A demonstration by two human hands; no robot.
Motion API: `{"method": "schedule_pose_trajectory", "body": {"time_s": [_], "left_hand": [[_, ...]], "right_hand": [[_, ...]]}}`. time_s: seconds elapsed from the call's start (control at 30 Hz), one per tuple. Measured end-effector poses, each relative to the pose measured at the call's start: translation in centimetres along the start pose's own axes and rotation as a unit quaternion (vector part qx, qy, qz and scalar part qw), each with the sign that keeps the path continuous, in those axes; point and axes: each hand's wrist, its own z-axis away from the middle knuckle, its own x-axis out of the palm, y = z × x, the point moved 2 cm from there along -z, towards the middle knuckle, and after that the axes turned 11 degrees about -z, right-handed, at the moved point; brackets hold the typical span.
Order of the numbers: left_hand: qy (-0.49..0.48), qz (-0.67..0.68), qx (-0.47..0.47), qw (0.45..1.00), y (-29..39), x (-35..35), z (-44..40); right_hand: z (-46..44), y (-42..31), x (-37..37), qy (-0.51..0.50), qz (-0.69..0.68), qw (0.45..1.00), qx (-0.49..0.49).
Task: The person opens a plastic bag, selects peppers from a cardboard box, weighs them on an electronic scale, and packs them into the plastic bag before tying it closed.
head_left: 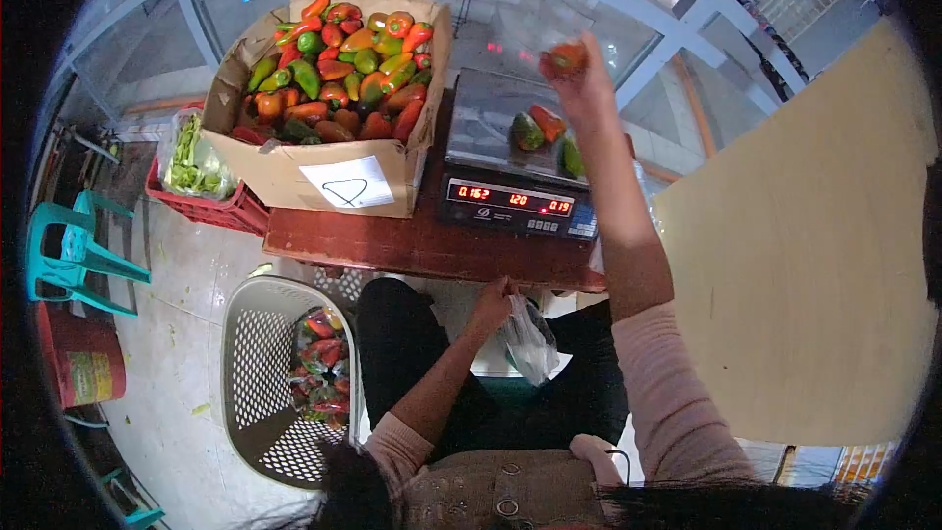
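Observation:
My left hand [493, 306] pinches the top of a clear plastic bag [531, 344], which hangs over my lap. Raised above the far right of the digital scale [479, 123], my right hand [581, 88] grips a reddish pepper [565, 60], slightly blurred. A few green and red peppers [529, 132] lie on the scale's plate, partly behind my right forearm. The scale's red display [515, 199] reads 0.162, 1.20 and 0.19. Left of the scale, a cardboard box [257, 169] is heaped with red, orange and green peppers [343, 69].
The scale and box stand on a reddish-brown wooden table [343, 240]. A tall perforated basket [238, 373] on the floor holds bagged peppers [321, 363]. Farther left are a red crate [257, 214] with bagged greens [191, 162] and a teal chair [86, 245]. A wooden panel [795, 255] stands at right.

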Motion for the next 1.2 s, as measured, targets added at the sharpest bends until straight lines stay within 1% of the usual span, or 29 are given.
{"method": "schedule_pose_trajectory", "body": {"time_s": [0.03, 0.07, 0.1, 0.13, 0.2, 0.23, 0.27, 0.33, 0.37, 0.43, 0.47, 0.5, 0.53, 0.57, 0.63, 0.67, 0.73, 0.8, 0.83, 0.93, 1.03, 1.07, 1.13, 1.2], "left_hand": [[-0.01, 0.007, -0.009, 1.0, 0.4, 0.4, 0.2], [-0.02, 0.014, -0.019, 1.0, 0.9, 0.8, 0.5], [-0.013, -0.075, -0.022, 0.997, 5.4, 1.0, 2.1], [-0.004, -0.164, -0.025, 0.986, 8.1, 1.1, 3.0], [0.014, -0.117, 0.048, 0.992, 5.0, 0.8, 2.1], [0.023, -0.094, 0.084, 0.992, 4.5, 0.6, 2.0], [0.024, -0.078, 0.067, 0.994, 3.8, 0.5, 1.9], [0.027, -0.042, 0.034, 0.998, 4.5, 0.2, 2.2], [0.031, -0.106, 0.01, 0.994, 4.8, 0.1, 2.2], [0.037, -0.227, -0.037, 0.972, 7.5, -0.1, 2.7], [0.03, -0.166, -0.03, 0.985, 5.7, -0.2, 2.2], [0.022, -0.104, -0.023, 0.994, 2.2, -0.2, 1.2], [0.013, -0.042, -0.015, 0.999, 1.9, -0.1, 1.0], [0.013, -0.056, -0.012, 0.998, 1.6, 0.1, 1.1], [0.013, -0.083, -0.006, 0.996, 6.3, 0.6, 2.4], [0.008, -0.107, -0.013, 0.994, 6.9, 0.8, 2.5], [0.002, -0.157, -0.028, 0.987, 7.2, 1.0, 2.4], [0.016, -0.172, -0.021, 0.985, 6.3, 1.1, 2.1], [0.029, -0.18, -0.019, 0.983, 6.1, 1.1, 2.2], [0.039, -0.122, 0.065, 0.99, 6.9, 1.4, 2.2], [0.023, -0.215, 0.016, 0.976, 8.5, 0.9, 3.0], [0.028, -0.197, 0.012, 0.98, 8.4, 0.9, 3.0], [0.034, -0.159, 0.005, 0.987, 7.5, 1.4, 2.9], [0.034, -0.167, -0.009, 0.985, 8.4, 1.6, 2.9]], "right_hand": [[-0.2, -1.0, -2.8, 0.048, -0.073, 0.995, 0.054], [-0.3, -1.6, -5.5, 0.098, -0.094, 0.988, 0.068], [-0.4, -2.0, -7.8, 0.147, -0.116, 0.979, 0.082], [-0.5, -2.4, -9.8, 0.112, -0.065, 0.987, 0.093], [0.1, -2.6, -12.4, 0.039, 0.036, 0.992, 0.116], [0.6, -2.4, -12.1, 0.082, 0.116, 0.988, 0.059], [1.0, -2.5, -11.8, 0.079, 0.148, 0.985, 0.04], [1.1, -2.5, -11.4, 0.071, 0.212, 0.975, 0.004], [0.9, -2.5, -11.1, 0.059, 0.236, 0.97, -0.005], [0.4, -2.6, -11.2, 0.036, 0.287, 0.957, -0.021], [0.2, -2.6, -11.3, 0.04, 0.294, 0.955, -0.024], [-0.1, -2.5, -11.7, 0.045, 0.302, 0.952, -0.026], [-0.2, -2.5, -11.9, 0.05, 0.31, 0.949, -0.029], [-0.3, -2.4, -12.3, 0.06, 0.306, 0.95, -0.013], [-0.2, -2.2, -12.8, 0.081, 0.299, 0.951, 0.019], [-0.2, -1.9, -13.2, 0.074, 0.289, 0.954, 0.043], [-0.5, -1.2, -14.3, 0.057, 0.267, 0.958, 0.091], [-0.8, -0.8, -15.0, 0.055, 0.246, 0.963, 0.092], [-0.9, -0.4, -14.7, 0.05, 0.235, 0.966, 0.096], [-0.7, -0.6, -12.8, 0.042, 0.258, 0.959, 0.111], [-1.6, -0.3, -10.3, 0.026, 0.239, 0.969, 0.062], [-1.9, -0.1, -8.8, 0.0, 0.243, 0.969, 0.048], [-1.1, -0.5, -3.5, -0.047, 0.251, 0.967, 0.018], [-0.1, 0.1, 2.4, -0.112, 0.289, 0.95, 0.038]]}}
